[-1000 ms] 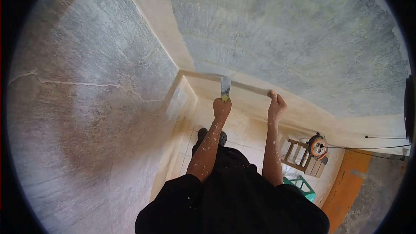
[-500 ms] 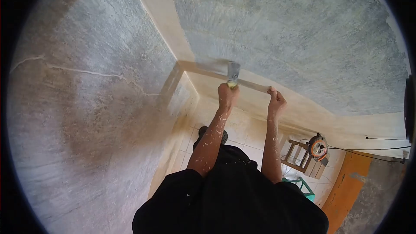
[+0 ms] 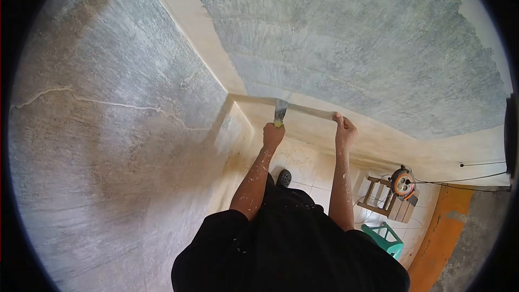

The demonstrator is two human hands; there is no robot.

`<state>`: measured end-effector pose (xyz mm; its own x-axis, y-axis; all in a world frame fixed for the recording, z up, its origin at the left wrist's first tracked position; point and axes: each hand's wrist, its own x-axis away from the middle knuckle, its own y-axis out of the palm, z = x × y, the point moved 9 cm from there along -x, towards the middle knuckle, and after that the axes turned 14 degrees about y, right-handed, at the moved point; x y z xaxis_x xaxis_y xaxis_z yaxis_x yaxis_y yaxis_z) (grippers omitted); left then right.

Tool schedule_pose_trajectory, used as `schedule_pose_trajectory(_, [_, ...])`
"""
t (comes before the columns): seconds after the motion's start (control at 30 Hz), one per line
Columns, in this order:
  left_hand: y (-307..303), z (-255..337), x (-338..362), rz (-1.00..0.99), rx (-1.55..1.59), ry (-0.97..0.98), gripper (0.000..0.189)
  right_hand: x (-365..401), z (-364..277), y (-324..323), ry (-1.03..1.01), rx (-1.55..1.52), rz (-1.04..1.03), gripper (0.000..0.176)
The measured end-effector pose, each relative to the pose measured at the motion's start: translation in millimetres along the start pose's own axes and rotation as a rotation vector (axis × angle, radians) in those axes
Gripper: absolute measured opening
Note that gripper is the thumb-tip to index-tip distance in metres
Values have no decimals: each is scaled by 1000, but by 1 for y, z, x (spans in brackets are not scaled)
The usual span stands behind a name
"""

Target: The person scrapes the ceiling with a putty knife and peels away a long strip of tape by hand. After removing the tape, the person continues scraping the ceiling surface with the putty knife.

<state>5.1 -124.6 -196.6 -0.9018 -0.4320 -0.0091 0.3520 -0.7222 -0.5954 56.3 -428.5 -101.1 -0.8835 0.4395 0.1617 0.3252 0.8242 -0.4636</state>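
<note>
Down at the wall corner, below us: two hands at work, one tool each.

Count: one putty knife (image 3: 280, 111), one long straightedge (image 3: 305, 110), one cable reel (image 3: 403, 181) sitting on one wooden stool (image 3: 381, 200), one green plastic stool (image 3: 385, 238) just beside it, and one dark shoe (image 3: 284, 177) showing on the tiled floor (image 3: 308, 167). One pale crack (image 3: 108, 103) runs across the grey plaster on the left-hand wall.

Change from half a second ago: the putty knife and our left hand (image 3: 273, 135) have dropped. The blade then reached up past the straightedge; now its top edge meets the straightedge line. Our right hand (image 3: 345, 130) has kept its place at the strip's right end. The view has swung a little, so the stools sit lower and further right.

Pose: both arms are stretched forward and down, forearms flecked with white. The left hand is a closed fist round the knife's yellow handle, blade pointing up and lying against the cream band of wall. The right hand is raised, its fingers closed on the end of the straightedge, which lies along the wall from there to the corner.
</note>
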Motion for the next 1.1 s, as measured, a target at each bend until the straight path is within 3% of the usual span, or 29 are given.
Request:
schedule_pose_trajectory(0.13, [-10,68,-21,-66,173,121,31,1,-4,1,18,27,-23,39])
schedule_pose_trajectory(0.23, [-23,76,-27,-41,130,150,32,7,-12,0,29,55,-33,40])
schedule_pose_trajectory(0.33, [3,1,-5,-82,102,26,32,3,-7,4,15,60,-56,42])
schedule_pose_trajectory(0.57, [-14,7,-6,-160,103,-41,34,2,4,14,34,-47,-78,43])
schedule_pose_trajectory(0.67, [8,-38,-12,-153,68,-57,33,2,11,17,62,-55,-65,44])
schedule_pose_trajectory(0.8, [-13,42,-25,-164,129,162,28,-1,13,17,57,-68,-25,47])
schedule_pose_trajectory(0.9, [-14,32,-26,-109,90,128,28,6,12,16,70,-64,-6,51])
schedule_pose_trajectory(0.93, [-8,7,-17,-89,42,-16,28,4,14,17,88,-57,-8,51])
schedule_pose_trajectory(1.1, [-13,11,-12,-79,40,10,28,2,14,15,95,-79,10,51])
